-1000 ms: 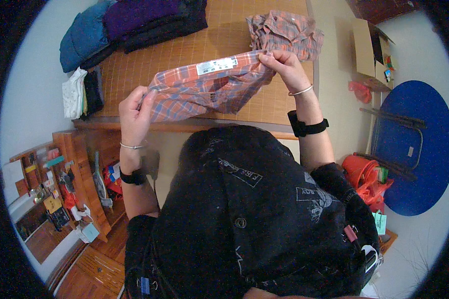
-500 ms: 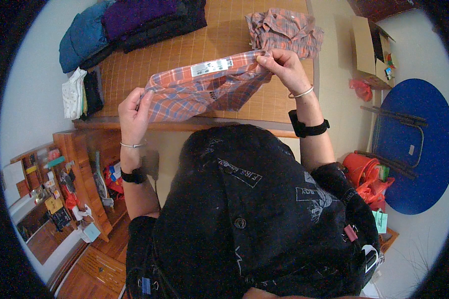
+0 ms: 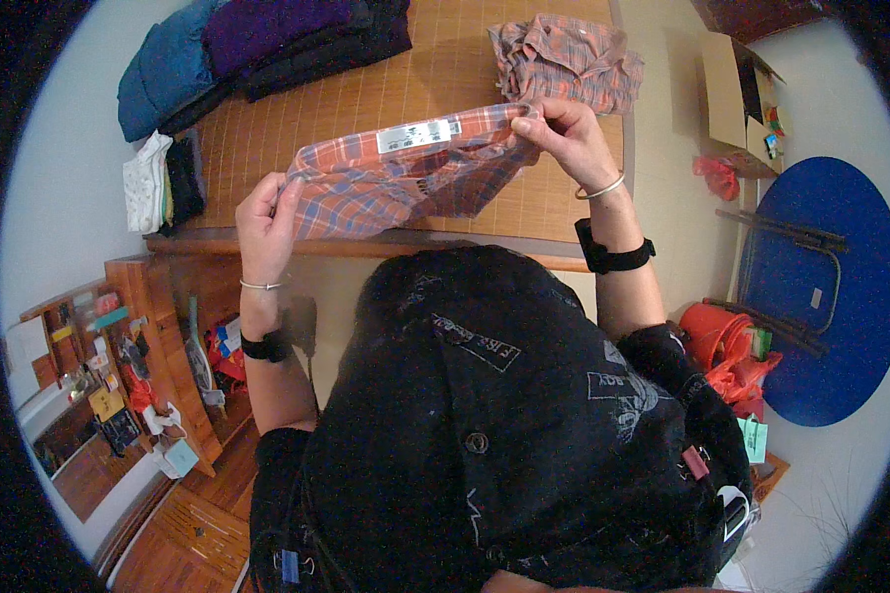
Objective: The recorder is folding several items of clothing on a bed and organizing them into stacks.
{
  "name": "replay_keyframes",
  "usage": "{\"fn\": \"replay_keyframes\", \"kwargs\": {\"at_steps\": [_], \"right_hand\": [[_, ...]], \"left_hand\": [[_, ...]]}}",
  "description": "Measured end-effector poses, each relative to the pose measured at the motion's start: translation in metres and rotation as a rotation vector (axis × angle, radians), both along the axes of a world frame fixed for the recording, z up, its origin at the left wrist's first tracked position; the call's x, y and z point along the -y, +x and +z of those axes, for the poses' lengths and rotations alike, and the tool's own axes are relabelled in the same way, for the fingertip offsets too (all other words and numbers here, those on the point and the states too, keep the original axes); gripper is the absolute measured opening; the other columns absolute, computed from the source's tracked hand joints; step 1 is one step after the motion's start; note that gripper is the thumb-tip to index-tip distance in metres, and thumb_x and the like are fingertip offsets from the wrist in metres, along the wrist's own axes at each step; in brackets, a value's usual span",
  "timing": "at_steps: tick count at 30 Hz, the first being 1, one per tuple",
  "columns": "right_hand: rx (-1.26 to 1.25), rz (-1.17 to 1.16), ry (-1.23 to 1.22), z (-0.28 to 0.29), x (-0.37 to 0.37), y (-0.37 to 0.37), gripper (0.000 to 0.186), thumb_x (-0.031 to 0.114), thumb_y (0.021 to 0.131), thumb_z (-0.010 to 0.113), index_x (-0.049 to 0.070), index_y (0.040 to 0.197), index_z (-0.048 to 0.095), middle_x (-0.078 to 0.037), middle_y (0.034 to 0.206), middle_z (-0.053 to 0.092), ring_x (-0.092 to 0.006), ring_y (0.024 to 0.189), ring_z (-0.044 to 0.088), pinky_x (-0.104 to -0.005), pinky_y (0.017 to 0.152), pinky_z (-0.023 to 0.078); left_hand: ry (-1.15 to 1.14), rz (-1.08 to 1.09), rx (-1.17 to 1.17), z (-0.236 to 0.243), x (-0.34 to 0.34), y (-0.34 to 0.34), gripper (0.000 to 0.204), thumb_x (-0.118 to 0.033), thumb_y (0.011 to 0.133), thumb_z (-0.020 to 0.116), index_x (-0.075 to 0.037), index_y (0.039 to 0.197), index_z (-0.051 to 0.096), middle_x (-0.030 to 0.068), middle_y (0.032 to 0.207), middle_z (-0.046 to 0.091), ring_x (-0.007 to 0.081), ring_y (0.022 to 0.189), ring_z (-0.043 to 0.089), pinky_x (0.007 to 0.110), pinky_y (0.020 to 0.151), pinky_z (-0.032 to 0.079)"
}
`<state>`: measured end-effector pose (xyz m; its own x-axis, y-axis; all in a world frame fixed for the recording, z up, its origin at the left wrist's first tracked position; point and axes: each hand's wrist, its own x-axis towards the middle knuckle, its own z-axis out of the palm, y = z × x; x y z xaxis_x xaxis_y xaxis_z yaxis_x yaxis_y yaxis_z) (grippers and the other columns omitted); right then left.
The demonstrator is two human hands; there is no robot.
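Stretched between both hands is a pair of orange-and-blue plaid pants [image 3: 356, 203], held up by the waistband, with a white label [image 3: 414, 137] on the band. My left hand [image 3: 265, 219] pinches the left end of the band between thumb and fingers. At the right end, my right hand [image 3: 567, 141] grips the band, thumb on top. The lower part of the pants hangs in loose folds over the bed's near edge and mat. Just beyond my right hand lies a folded plaid shirt [image 3: 569, 59] in similar colours.
Folded dark and blue clothes [image 3: 297, 44] lie on the bamboo mat [image 3: 445, 59] at the far left, with a smaller white-and-dark pile [image 3: 148, 183] nearer. To the right stand an open cardboard box [image 3: 724, 99], a folded blue round table [image 3: 841, 287] and a red bucket [image 3: 710, 334].
Almost nothing differs. My right hand has shifted very slightly to the right; both hands keep their hold on the plaid pants.
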<state>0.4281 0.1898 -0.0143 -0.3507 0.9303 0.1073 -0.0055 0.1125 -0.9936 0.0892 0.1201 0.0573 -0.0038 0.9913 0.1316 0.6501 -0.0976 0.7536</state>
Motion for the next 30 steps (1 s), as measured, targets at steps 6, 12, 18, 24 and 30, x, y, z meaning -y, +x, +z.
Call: {"fn": "replay_keyframes", "kwargs": {"at_steps": [6, 12, 18, 24, 30], "right_hand": [[-0.046, 0.015, 0.008, 0.0, 0.003, 0.003, 0.023, 0.02, 0.08, 0.062, 0.005, 0.065, 0.053, -0.001, 0.064, 0.059, -0.0061, 0.055, 0.053, -0.0204, 0.05, 0.045], [-0.03, 0.038, -0.049, 0.006, 0.006, 0.006, 0.022, 0.018, 0.08, 0.062, 0.005, 0.065, 0.053, 0.0, 0.062, 0.056, -0.0057, 0.056, 0.052, -0.0203, 0.05, 0.045], [-0.013, 0.01, 0.009, 0.0, 0.004, 0.007, 0.022, 0.017, 0.079, 0.063, 0.005, 0.065, 0.053, 0.002, 0.062, 0.054, -0.0043, 0.056, 0.049, -0.0193, 0.05, 0.043], [-0.017, 0.007, 0.031, 0.001, 0.001, 0.003, 0.021, 0.016, 0.078, 0.065, 0.005, 0.064, 0.052, 0.004, 0.059, 0.049, -0.0037, 0.056, 0.047, -0.0185, 0.049, 0.041], [0.022, -0.003, 0.068, 0.0, -0.002, 0.0, 0.023, 0.017, 0.077, 0.066, 0.005, 0.063, 0.051, 0.005, 0.058, 0.047, -0.0034, 0.055, 0.047, -0.0185, 0.048, 0.04]], "left_hand": [[-0.013, -0.002, 0.007, 0.002, 0.002, 0.0, 0.013, -0.012, 0.085, 0.054, 0.0, 0.082, 0.058, -0.004, 0.067, 0.05, 0.0025, 0.064, 0.041, 0.018, 0.056, 0.035], [-0.009, 0.002, 0.037, 0.0, 0.004, 0.001, 0.013, -0.012, 0.085, 0.054, 0.0, 0.083, 0.058, -0.0039, 0.067, 0.05, 0.0026, 0.063, 0.041, 0.018, 0.056, 0.035], [0.0, 0.001, 0.036, -0.006, 0.001, -0.002, 0.012, -0.011, 0.085, 0.054, 0.0, 0.084, 0.058, -0.0041, 0.068, 0.05, 0.0026, 0.063, 0.041, 0.018, 0.056, 0.035], [-0.064, 0.014, 0.013, -0.007, -0.002, -0.007, 0.013, -0.011, 0.086, 0.053, 0.0, 0.085, 0.059, -0.0018, 0.08, 0.058, 0.0049, 0.076, 0.05, 0.02, 0.069, 0.041], [-0.08, 0.026, 0.015, -0.008, -0.005, -0.009, 0.013, -0.012, 0.086, 0.053, 0.0, 0.086, 0.059, -0.0022, 0.078, 0.057, 0.0047, 0.074, 0.049, 0.02, 0.066, 0.041]]}}
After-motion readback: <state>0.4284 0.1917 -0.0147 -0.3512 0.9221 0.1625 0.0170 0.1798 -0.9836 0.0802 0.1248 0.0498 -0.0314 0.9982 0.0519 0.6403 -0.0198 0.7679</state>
